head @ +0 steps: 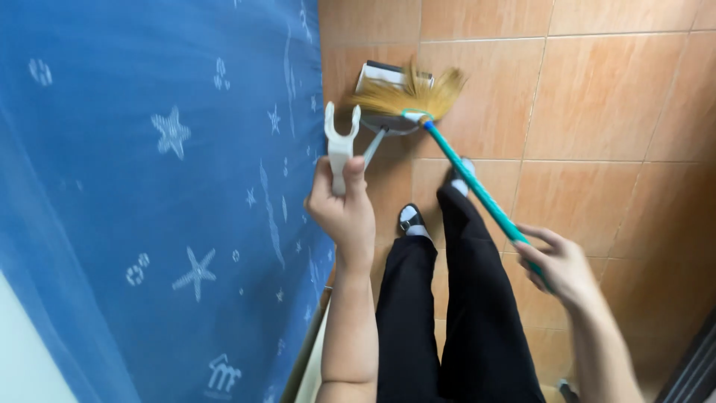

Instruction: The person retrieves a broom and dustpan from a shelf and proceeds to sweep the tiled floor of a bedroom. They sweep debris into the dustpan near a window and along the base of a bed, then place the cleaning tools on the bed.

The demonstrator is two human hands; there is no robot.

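Centre frame, left hand [344,213] has its fingers wrapped round the white forked handle [340,145] of a dustpan [388,75] lying on the orange tiled floor [597,104] at upper centre. Right hand [559,265] grips the teal broom [447,149], straw bristles over the pan. Sweeping debris into the pan looks under way; debris too small to tell. Blue star-patterned sheet [149,186] fills the left; white print mark lower left.

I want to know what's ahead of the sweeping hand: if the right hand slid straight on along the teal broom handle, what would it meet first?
The right hand would likely reach the straw broom head, resting at the dustpan; the teal handle looks bare between.
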